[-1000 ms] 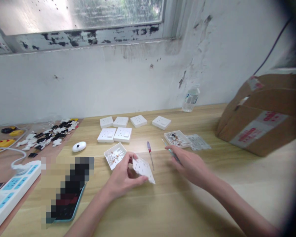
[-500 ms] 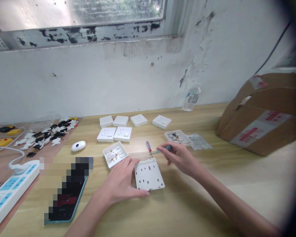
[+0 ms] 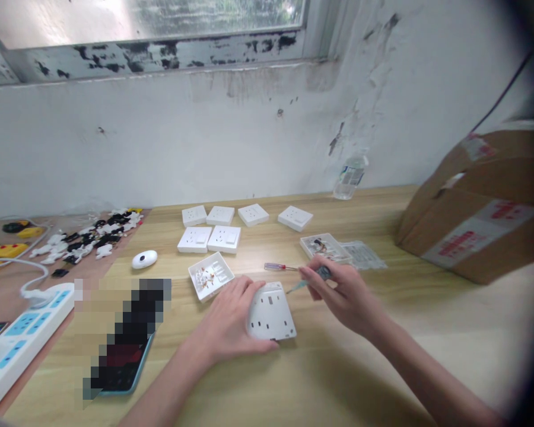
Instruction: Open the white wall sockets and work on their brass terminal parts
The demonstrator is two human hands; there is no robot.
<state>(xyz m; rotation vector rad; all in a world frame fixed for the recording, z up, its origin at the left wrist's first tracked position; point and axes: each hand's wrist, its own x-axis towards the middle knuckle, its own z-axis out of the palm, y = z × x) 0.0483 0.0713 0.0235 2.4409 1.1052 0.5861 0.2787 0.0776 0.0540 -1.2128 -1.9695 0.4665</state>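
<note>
My left hand (image 3: 231, 320) grips a white wall socket panel (image 3: 272, 314) by its left side, fingers behind and thumb along the near edge. The panel's slotted back faces me, and part of it is hidden by the hand. In my right hand (image 3: 345, 290) is a screwdriver (image 3: 297, 286) with a dark handle and a teal shaft. Its tip points at the panel's upper right edge; contact cannot be made out. Just beyond lies a second screwdriver (image 3: 275, 267) with a purple handle. A white box (image 3: 203, 261) with small brass-coloured and white parts stands beside my left hand.
Several finished-looking white sockets (image 3: 223, 237) stand at the back. Behind my right hand are another parts box (image 3: 333, 244) and a clear plastic bag (image 3: 367, 255). A bottle (image 3: 350, 178), carton (image 3: 471, 219), white oval gadget (image 3: 145, 259), phone (image 3: 136, 367) and power strip (image 3: 26, 332) surround the area.
My right hand has moved right and slightly down with its screwdriver. The purple screwdriver has swung from pointing towards me to lying sideways. My left hand has closed further around the panel.
</note>
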